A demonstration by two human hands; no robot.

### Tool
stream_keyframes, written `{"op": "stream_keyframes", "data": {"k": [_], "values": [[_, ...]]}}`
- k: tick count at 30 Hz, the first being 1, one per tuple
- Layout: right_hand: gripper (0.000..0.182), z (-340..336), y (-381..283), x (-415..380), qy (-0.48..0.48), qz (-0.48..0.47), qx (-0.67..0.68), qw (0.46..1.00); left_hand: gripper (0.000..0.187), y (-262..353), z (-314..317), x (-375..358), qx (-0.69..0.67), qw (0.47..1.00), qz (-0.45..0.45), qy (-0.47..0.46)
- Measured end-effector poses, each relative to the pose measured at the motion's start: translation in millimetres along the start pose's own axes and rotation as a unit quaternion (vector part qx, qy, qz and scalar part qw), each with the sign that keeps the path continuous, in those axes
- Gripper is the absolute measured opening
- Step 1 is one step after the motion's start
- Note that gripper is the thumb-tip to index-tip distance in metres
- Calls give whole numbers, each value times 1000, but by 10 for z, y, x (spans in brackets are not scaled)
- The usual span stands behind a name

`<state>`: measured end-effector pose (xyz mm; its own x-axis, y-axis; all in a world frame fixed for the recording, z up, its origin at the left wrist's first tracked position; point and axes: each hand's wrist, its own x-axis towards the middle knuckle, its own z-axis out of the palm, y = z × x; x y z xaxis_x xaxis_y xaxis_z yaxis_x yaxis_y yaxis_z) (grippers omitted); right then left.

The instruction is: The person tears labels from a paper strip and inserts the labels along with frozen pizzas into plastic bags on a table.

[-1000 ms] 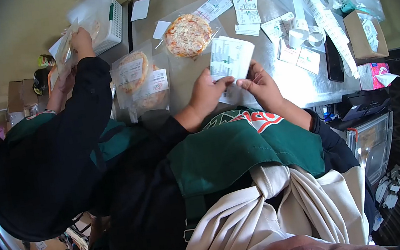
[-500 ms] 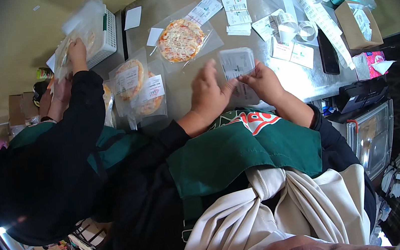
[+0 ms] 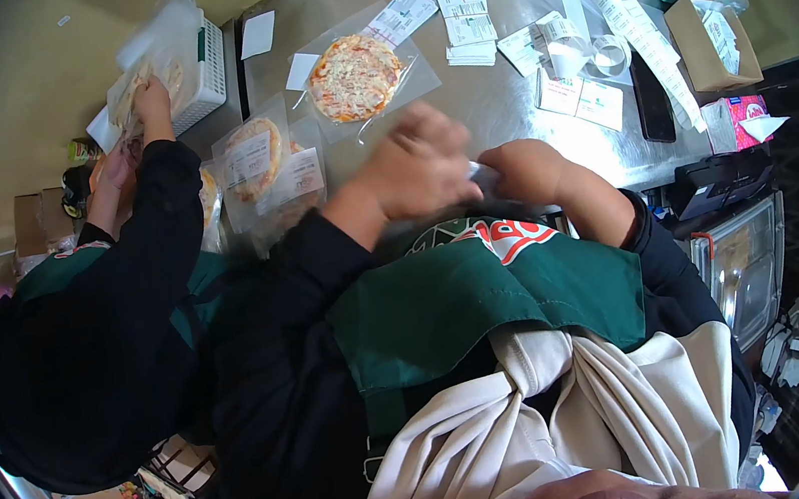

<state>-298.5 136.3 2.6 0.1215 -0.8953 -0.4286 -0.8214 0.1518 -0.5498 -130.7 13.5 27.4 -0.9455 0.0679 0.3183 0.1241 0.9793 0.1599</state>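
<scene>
Though open before, left hand curled.

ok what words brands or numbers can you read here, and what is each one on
No text reads for certain.
Apron: large red letters, partly folded away, no whole word.
Bag labels: print too small.
Card stack: print too small.
Loose cards: too small.
Paper strip: rows of print, too small.
Pink box: lettering blurred.
</scene>
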Motion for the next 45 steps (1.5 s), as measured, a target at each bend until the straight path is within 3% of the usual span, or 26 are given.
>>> {"op": "stream_keyframes", "data": {"k": [2,3,4,6,9,11,12,14,15,16,17,18,19,22,23,28,30,33,35,39,45], "values": [[36,-54,184,-36,10,7,-7,1000,28,-245,-248,-69,64,993,-89,37],[41,-104,292,-47,11,6,48,999,29,-299,-257,-154,28,991,-129,31],[33,-161,344,-62,16,22,158,987,30,-351,-198,-270,-9,985,-169,24],[32,-78,543,1,-9,-1,452,892,31,-375,-5,-416,-68,974,-214,19],[32,3,554,80,45,-4,635,772,26,-310,212,-481,-141,958,-249,9],[38,128,527,170,74,3,732,677,24,-262,338,-405,-251,910,-323,68],[38,187,541,218,77,8,741,667,25,-250,392,-404,-303,878,-358,98],[37,289,621,271,85,19,759,645,28,-423,556,-497,-248,833,-489,74],[42,285,637,259,106,87,688,713,30,-484,557,-497,-220,804,-550,63],[45,277,693,260,128,142,530,826,31,-511,554,-522,-128,818,-559,49],[49,284,758,257,145,193,351,905,32,-530,553,-553,-36,825,-563,33],[53,284,789,258,158,235,158,946,32,-541,535,-561,57,825,-562,16],[70,257,636,165,238,263,63,933,32,-569,511,-549,63,827,-559,18],[72,226,466,83,352,262,-40,898,31,-774,438,-443,83,823,-561,30],[66,261,488,81,374,218,-18,901,30,-881,415,-385,91,815,-571,38],[49,375,371,-28,401,60,-3,914,31,-1444,290,-155,29,716,-697,-4],[47,353,316,-145,346,56,99,931,32,-1687,245,-171,19,673,-739,-31],[42,382,347,-345,317,50,161,933,31,-2125,382,-479,65,662,-745,-39],[40,389,389,-481,314,58,182,930,30,-2308,427,-686,86,690,-715,-74],[37,457,531,-688,319,90,214,919,29,-2257,359,-734,70,702,-707,-43],[34,437,650,-768,342,113,227,905,35,-2241,405,-626,77,677,-729,-61]]}}
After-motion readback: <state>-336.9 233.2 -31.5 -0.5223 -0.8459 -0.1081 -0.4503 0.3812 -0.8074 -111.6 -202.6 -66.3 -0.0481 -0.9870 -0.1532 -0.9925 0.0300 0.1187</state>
